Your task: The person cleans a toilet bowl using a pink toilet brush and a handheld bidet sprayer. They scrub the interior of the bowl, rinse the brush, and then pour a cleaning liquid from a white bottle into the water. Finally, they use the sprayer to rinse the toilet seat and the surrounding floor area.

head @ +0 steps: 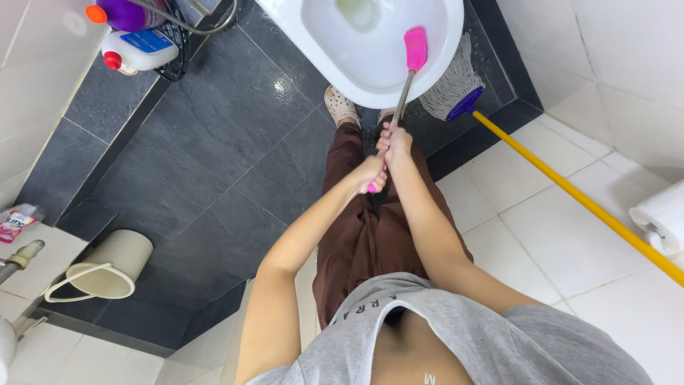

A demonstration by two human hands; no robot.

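Head view, setting: a bathroom is seen from above, looking down the person's own body to a dark grey tiled floor (214, 164) that meets white tiles on the right.

Toilet brush: a brush with a pink bristled head and a thin metal shaft (407, 71) is held nearly upright, its head pressed against the inner wall of the white ceramic toilet bowl (320, 50).

Right hand: the right hand (394, 139) is closed around the shaft higher up, nearer the bowl, a placement that seems suited to steering the head.

Left hand: the left hand (370, 175) is wrapped around the pink handle end just below the right, a grip that seems suited to pushing; the exact finger positions cannot be made out clearly, since the hands overlap.

Stance: brown trousers and pale perforated clogs (340, 107) are seen close to the bowl's front, so the brush is reached with arms extended.

Mop: a grey string mop with a purple socket and long yellow handle (570, 192) is laid slanting across the floor beside the bowl, to the right, untouched.

Bottles: a purple bottle with an orange cap (125, 13) and a white bottle with a red cap (139, 50) are kept in a wire rack at the wall, upper left.

Bucket: a cream plastic bucket (114, 267) is lying tipped on its side at lower left, well apart from the hands.

Paper: a white toilet roll (659, 214) is mounted at the right edge.
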